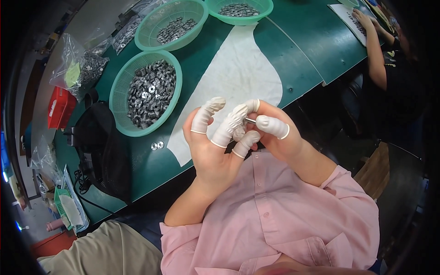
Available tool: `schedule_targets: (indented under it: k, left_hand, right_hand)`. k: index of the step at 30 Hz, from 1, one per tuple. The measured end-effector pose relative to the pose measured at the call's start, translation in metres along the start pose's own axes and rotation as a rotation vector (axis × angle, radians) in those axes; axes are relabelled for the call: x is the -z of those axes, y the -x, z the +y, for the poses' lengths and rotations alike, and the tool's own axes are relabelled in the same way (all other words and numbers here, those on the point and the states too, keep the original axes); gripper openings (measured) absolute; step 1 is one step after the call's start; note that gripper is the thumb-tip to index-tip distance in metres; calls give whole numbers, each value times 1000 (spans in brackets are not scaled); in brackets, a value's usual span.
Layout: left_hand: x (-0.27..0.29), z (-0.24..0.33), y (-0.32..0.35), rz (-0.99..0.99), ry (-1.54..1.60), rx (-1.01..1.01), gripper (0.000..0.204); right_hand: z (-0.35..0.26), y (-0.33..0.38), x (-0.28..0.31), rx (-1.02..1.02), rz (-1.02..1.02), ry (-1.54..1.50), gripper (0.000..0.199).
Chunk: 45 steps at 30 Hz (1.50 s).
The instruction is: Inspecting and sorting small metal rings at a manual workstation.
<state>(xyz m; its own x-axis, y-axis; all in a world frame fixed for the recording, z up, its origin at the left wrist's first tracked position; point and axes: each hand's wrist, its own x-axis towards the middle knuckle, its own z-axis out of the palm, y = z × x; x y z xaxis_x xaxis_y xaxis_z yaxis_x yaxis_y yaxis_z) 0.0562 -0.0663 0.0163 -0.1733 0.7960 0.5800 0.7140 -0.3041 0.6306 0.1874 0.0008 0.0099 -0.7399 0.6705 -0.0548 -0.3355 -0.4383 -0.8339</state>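
Observation:
My left hand (pixel 215 142) and my right hand (pixel 275 133) are raised together above my lap, close to the table's front edge. Both wear white finger cots on the fingertips. Pinched between the fingertips of both hands is a small metal part (pixel 250 120), mostly hidden by the fingers. My left thumb and forefinger stick up, the other fingers curl toward my right hand. A white cloth (pixel 238 73) lies on the green table (pixel 302 50) just beyond my hands. Two small metal washers (pixel 157 145) lie loose by the cloth's left edge.
Three green baskets (pixel 120 91) (pixel 151 23) (pixel 238 19) hold several grey metal parts. Clear bags of parts (pixel 85 68), a red box (pixel 59 107) and a black bag (pixel 103 146) sit at the left. Another person's hands (pixel 366 20) work at the far right.

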Motion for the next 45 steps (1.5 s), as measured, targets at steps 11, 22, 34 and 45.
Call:
schedule_targets:
  k: [11, 22, 34, 45]
  left_hand:
    - [-9, -21, 24, 89, 165, 20, 46]
    - [-21, -42, 25, 137, 27, 149, 47]
    - [-19, -41, 25, 92, -91, 101, 48]
    - [-24, -35, 15, 84, -44, 89, 47]
  right_hand:
    - [10, -12, 33, -16, -217, -496, 32]
    - [8, -24, 37, -24, -270, -684, 24]
    - [15, -25, 25, 59, -37, -550, 16]
    - [-3, -14, 20, 164, 195, 28, 31]
